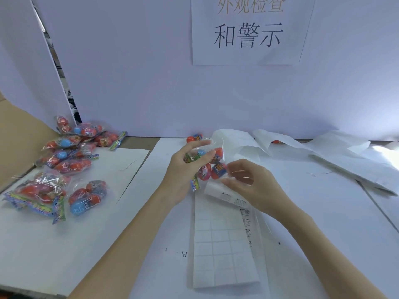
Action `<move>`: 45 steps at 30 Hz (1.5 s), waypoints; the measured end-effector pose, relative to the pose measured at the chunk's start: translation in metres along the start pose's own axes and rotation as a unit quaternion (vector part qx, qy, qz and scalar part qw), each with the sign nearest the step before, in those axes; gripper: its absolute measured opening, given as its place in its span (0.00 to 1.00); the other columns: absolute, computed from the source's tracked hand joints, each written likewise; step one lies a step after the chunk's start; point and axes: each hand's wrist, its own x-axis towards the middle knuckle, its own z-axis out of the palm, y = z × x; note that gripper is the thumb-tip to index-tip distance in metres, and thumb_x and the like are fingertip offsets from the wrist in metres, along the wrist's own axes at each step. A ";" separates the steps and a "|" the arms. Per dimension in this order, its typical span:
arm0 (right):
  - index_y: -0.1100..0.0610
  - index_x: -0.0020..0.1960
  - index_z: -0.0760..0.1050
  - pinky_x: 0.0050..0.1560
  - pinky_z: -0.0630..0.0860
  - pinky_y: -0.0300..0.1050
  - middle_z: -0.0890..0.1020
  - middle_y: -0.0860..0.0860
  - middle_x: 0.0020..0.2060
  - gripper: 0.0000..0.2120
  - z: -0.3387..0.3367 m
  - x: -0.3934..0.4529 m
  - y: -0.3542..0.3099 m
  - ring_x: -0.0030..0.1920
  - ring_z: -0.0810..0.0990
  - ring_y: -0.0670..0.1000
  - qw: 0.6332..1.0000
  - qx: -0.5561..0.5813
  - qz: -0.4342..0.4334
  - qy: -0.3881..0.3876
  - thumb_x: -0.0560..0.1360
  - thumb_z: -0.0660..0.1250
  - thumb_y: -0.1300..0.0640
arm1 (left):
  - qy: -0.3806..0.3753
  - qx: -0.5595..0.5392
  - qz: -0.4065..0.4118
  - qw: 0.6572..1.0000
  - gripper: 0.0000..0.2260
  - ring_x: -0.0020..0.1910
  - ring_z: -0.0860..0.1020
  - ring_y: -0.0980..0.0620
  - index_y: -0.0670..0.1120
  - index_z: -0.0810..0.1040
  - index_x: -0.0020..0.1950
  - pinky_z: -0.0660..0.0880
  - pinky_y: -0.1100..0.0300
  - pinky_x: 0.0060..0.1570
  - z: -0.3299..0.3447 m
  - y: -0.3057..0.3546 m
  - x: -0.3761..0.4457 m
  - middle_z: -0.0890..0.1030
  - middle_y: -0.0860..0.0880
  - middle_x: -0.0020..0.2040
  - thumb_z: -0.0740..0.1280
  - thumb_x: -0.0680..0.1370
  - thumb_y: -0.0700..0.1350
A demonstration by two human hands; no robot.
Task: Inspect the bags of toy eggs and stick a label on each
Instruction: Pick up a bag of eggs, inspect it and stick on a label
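Observation:
My left hand [183,169] grips a clear bag of red and blue toy eggs [210,166] and holds it up over the middle of the table. My right hand [248,184] touches the bag's right side, fingers curled at the plastic; whether a label is between them cannot be made out. Below the hands lies a long label sheet [224,240], most of its squares peeled off and a column of printed warning labels along its right edge. A pile of several more egg bags [64,165] lies at the left.
Loose toy eggs [194,138] sit by the back wall. Used white backing sheets [345,156] are strewn over the right side. A brown cardboard box flap [19,134] stands at the far left. A paper sign [250,31] hangs on the white partition.

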 end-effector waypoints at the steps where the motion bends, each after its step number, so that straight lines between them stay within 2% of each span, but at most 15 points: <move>1: 0.49 0.51 0.83 0.57 0.79 0.35 0.85 0.45 0.49 0.06 0.000 0.001 0.003 0.51 0.83 0.40 1.000 -0.017 -0.006 0.021 0.75 0.77 0.55 | -0.013 -0.018 -0.011 1.000 0.20 0.54 0.86 0.48 0.54 0.84 0.62 0.83 0.56 0.48 -0.001 0.000 0.001 0.86 0.46 0.58 0.81 0.71 0.49; 6: 0.53 0.43 0.81 0.47 0.76 0.33 0.82 0.47 0.42 0.06 -0.003 0.007 0.013 0.45 0.81 0.43 0.993 -0.092 -0.034 0.070 0.79 0.73 0.59 | 0.010 -0.078 -0.030 0.996 0.24 0.44 0.85 0.50 0.50 0.74 0.65 0.81 0.57 0.40 -0.006 -0.002 0.008 0.84 0.44 0.52 0.74 0.73 0.32; 9: 0.52 0.46 0.78 0.45 0.77 0.40 0.83 0.46 0.36 0.06 -0.004 0.008 0.017 0.39 0.81 0.48 0.991 -0.108 -0.044 0.071 0.81 0.70 0.59 | 0.043 -0.078 -0.001 0.996 0.21 0.44 0.85 0.51 0.55 0.73 0.62 0.77 0.60 0.36 -0.010 -0.003 0.009 0.84 0.47 0.54 0.74 0.77 0.35; 12: 0.51 0.47 0.78 0.37 0.73 0.36 0.81 0.45 0.31 0.09 -0.003 0.006 0.017 0.33 0.78 0.46 0.992 -0.106 -0.043 0.060 0.84 0.64 0.58 | 0.053 -0.031 0.054 0.997 0.11 0.52 0.85 0.44 0.54 0.78 0.58 0.78 0.49 0.49 -0.012 -0.003 0.010 0.85 0.48 0.58 0.72 0.81 0.40; 14: 0.49 0.45 0.79 0.38 0.71 0.34 0.82 0.45 0.33 0.15 -0.002 0.005 0.013 0.36 0.79 0.43 0.993 -0.099 -0.025 0.055 0.86 0.59 0.53 | 0.049 0.000 0.080 0.996 0.06 0.58 0.84 0.38 0.49 0.82 0.54 0.78 0.39 0.60 -0.012 -0.003 0.009 0.85 0.44 0.60 0.68 0.84 0.39; 19: 0.46 0.43 0.81 0.49 0.79 0.42 0.86 0.43 0.38 0.23 -0.008 -0.002 -0.001 0.43 0.84 0.41 0.997 -0.079 -0.006 -0.015 0.79 0.58 0.31 | 0.064 0.045 0.058 0.995 0.03 0.54 0.83 0.47 0.47 0.84 0.53 0.78 0.58 0.50 -0.007 -0.004 0.007 0.85 0.45 0.59 0.71 0.82 0.41; 22: 0.42 0.50 0.81 0.51 0.79 0.40 0.86 0.38 0.45 0.20 -0.013 -0.004 -0.004 0.48 0.85 0.39 0.994 -0.063 0.004 -0.093 0.69 0.69 0.28 | 0.014 0.041 0.045 0.998 0.10 0.56 0.84 0.51 0.50 0.84 0.56 0.79 0.62 0.52 -0.008 -0.004 0.005 0.83 0.48 0.62 0.75 0.77 0.38; 24: 0.41 0.56 0.81 0.59 0.78 0.41 0.85 0.38 0.51 0.21 -0.020 -0.004 -0.005 0.54 0.84 0.37 0.986 -0.034 0.019 -0.162 0.67 0.79 0.34 | -0.011 0.075 0.062 0.995 0.17 0.56 0.84 0.55 0.54 0.84 0.57 0.79 0.66 0.50 -0.008 -0.004 0.002 0.81 0.52 0.62 0.76 0.75 0.34; 28: 0.38 0.61 0.78 0.59 0.77 0.38 0.81 0.34 0.57 0.24 -0.035 -0.006 -0.004 0.58 0.80 0.37 0.956 -0.096 0.040 -0.274 0.68 0.81 0.41 | -0.043 0.076 0.089 0.992 0.31 0.62 0.82 0.51 0.59 0.75 0.69 0.81 0.59 0.56 -0.011 -0.004 0.003 0.79 0.55 0.67 0.77 0.74 0.32; 31: 0.44 0.58 0.80 0.56 0.75 0.34 0.83 0.37 0.55 0.13 -0.035 -0.005 -0.003 0.56 0.80 0.37 0.972 -0.091 0.028 -0.215 0.75 0.77 0.51 | -0.022 0.032 0.075 0.996 0.37 0.56 0.85 0.46 0.64 0.66 0.73 0.80 0.57 0.58 -0.011 -0.005 0.004 0.85 0.47 0.61 0.76 0.76 0.34; 33: 0.47 0.52 0.82 0.47 0.73 0.32 0.84 0.40 0.49 0.06 -0.032 -0.002 -0.003 0.48 0.79 0.37 0.985 -0.083 0.012 -0.149 0.77 0.76 0.53 | 0.008 0.015 0.082 0.997 0.34 0.50 0.86 0.46 0.64 0.65 0.73 0.81 0.57 0.52 -0.011 -0.007 0.007 0.87 0.43 0.54 0.75 0.78 0.35; 35: 0.48 0.50 0.83 0.42 0.72 0.31 0.85 0.41 0.44 0.03 -0.029 0.000 -0.003 0.43 0.80 0.39 0.992 -0.049 0.014 -0.115 0.77 0.76 0.53 | 0.030 -0.016 0.078 0.996 0.30 0.49 0.85 0.44 0.64 0.67 0.73 0.82 0.53 0.49 -0.011 -0.005 0.009 0.86 0.42 0.58 0.71 0.80 0.36; 38: 0.46 0.52 0.84 0.44 0.74 0.35 0.86 0.43 0.45 0.05 -0.026 0.001 0.000 0.45 0.82 0.43 0.997 -0.011 0.006 -0.070 0.77 0.76 0.54 | 0.022 -0.036 0.077 0.996 0.26 0.52 0.86 0.41 0.63 0.73 0.69 0.84 0.45 0.49 -0.012 -0.002 0.008 0.81 0.43 0.64 0.64 0.82 0.32; 42: 0.42 0.55 0.81 0.42 0.76 0.39 0.85 0.47 0.44 0.11 -0.025 0.003 0.002 0.41 0.83 0.48 0.999 0.030 0.007 -0.019 0.77 0.75 0.56 | 0.008 0.169 0.149 0.974 0.20 0.51 0.83 0.50 0.44 0.84 0.54 0.83 0.45 0.50 -0.007 0.000 0.000 0.82 0.40 0.56 0.55 0.81 0.28; 45: 0.45 0.52 0.83 0.48 0.79 0.43 0.86 0.45 0.44 0.08 -0.024 0.004 0.003 0.44 0.84 0.45 0.999 0.040 -0.004 -0.009 0.78 0.75 0.58 | -0.016 0.213 0.127 0.969 0.11 0.55 0.80 0.60 0.48 0.86 0.54 0.81 0.56 0.54 0.002 -0.001 -0.005 0.78 0.45 0.60 0.64 0.81 0.40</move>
